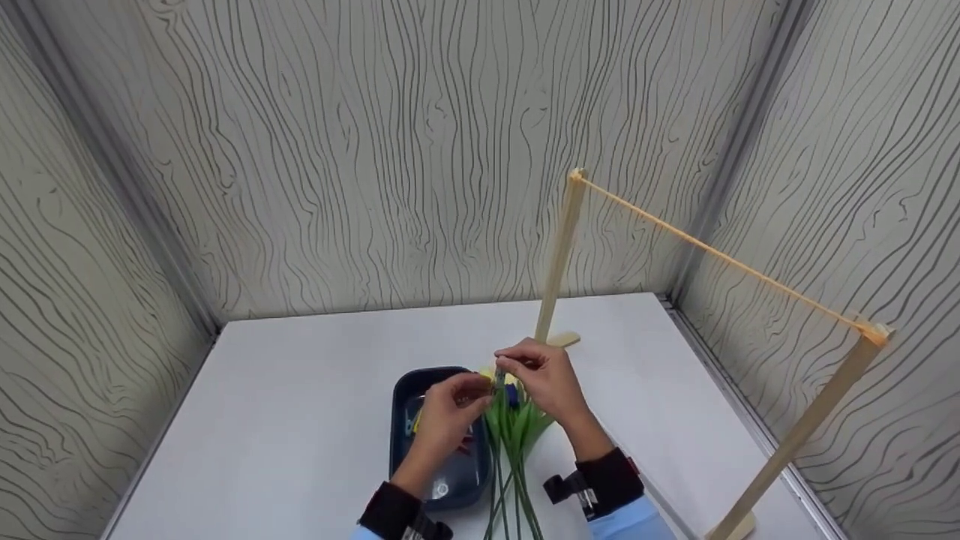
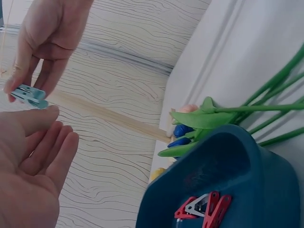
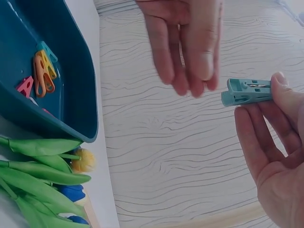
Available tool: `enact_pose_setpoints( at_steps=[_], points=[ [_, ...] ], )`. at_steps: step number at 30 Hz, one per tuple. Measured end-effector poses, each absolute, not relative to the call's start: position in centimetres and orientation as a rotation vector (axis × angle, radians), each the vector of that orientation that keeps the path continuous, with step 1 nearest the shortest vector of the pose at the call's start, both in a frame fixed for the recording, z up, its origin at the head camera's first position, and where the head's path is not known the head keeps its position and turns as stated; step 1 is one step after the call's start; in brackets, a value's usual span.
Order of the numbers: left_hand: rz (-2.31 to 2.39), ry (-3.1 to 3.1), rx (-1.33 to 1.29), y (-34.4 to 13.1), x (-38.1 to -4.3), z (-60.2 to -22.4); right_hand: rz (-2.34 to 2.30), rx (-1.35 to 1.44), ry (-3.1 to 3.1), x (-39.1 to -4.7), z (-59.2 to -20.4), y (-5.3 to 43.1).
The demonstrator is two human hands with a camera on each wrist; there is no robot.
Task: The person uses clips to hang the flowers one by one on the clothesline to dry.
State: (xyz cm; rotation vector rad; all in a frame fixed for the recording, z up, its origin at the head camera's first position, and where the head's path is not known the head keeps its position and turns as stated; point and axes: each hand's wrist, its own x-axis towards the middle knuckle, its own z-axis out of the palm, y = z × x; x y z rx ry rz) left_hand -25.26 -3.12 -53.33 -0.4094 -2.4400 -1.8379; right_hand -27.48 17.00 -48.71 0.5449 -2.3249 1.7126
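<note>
My right hand (image 1: pixel 547 379) pinches a teal clothespin (image 3: pixel 247 91) between thumb and fingertips, holding it up above the table. Close beside it is my left hand (image 1: pixel 445 418), fingers relaxed and loosely bent, with nothing in its grasp. In the right wrist view a gap shows between the left fingertips and the clothespin. Below the hands lies a bunch of artificial tulips (image 1: pixel 514 431) with green leaves (image 2: pixel 204 118) and blue and yellow blooms. A dark blue basin (image 2: pixel 266 175) beside them holds several clothespins in red, white, orange, yellow and teal.
An orange string (image 1: pixel 712 251) runs between two wooden posts (image 1: pixel 561 259) on the right side of the white table (image 1: pixel 285 420). Wood-grain panels (image 1: pixel 390 150) enclose the table at the back and sides.
</note>
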Motion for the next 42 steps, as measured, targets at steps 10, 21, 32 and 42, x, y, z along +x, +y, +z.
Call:
enact_pose_setpoints(
  at_steps=[10,21,32,42],
  points=[
    [-0.563,-2.900,-1.121,0.4,-25.7,-55.2,1.667,0.395,-2.340,-27.8,-49.1,19.6],
    [0.555,-2.725,-1.573,3.5,-24.7,-57.5,1.717,0.392,-2.315,-27.9,-49.8,20.6],
    [0.630,-2.672,-1.531,3.7,-24.6,-58.7,1.761,0.323,-2.325,-27.8,-50.2,20.9],
    [0.019,-2.758,-1.530,3.2,-24.3,-58.8,1.737,0.340,-2.325,-27.4,-50.3,21.3]
  ],
)
